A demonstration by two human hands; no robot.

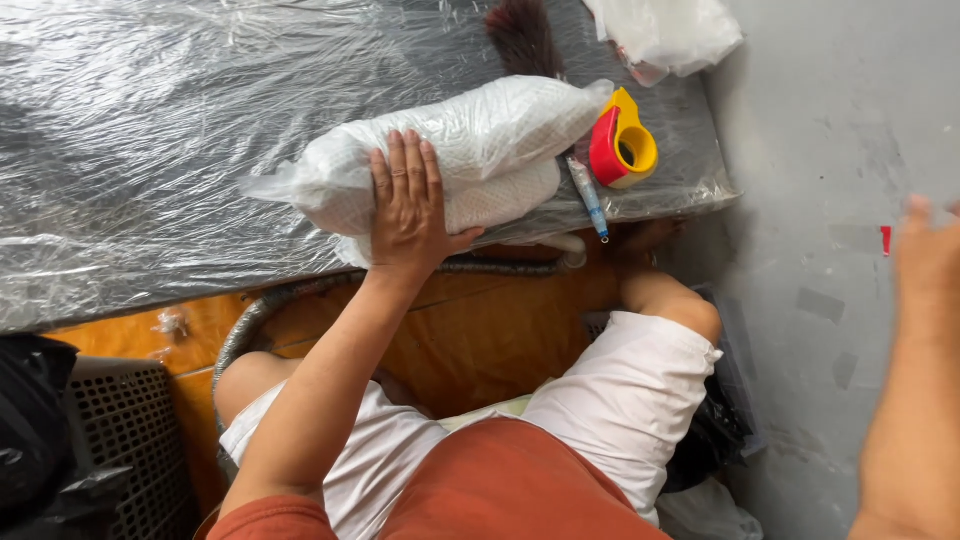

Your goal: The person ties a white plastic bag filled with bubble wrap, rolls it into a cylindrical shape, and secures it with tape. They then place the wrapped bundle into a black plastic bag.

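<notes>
Now left hand (408, 205) flat on white bag (455, 150), fingers spread.

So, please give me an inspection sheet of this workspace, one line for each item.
Surface: table covered with crinkled clear plastic film over a dark top; wooden edge below.
Job's things: white bagged bundle lies on the film, near the front edge.
Clutter: red and yellow tape dispenser against the bundle's right end; pen beside it; brown brush behind; white plastic bag at the far corner.
Hands: left hand flat on the bundle, fingers spread; right hand blurred at the right, off the table, seems to hold nothing.
Cables: grey ribbed hose under the table edge.
Surroundings: grey floor; dark perforated crate at left.
</notes>
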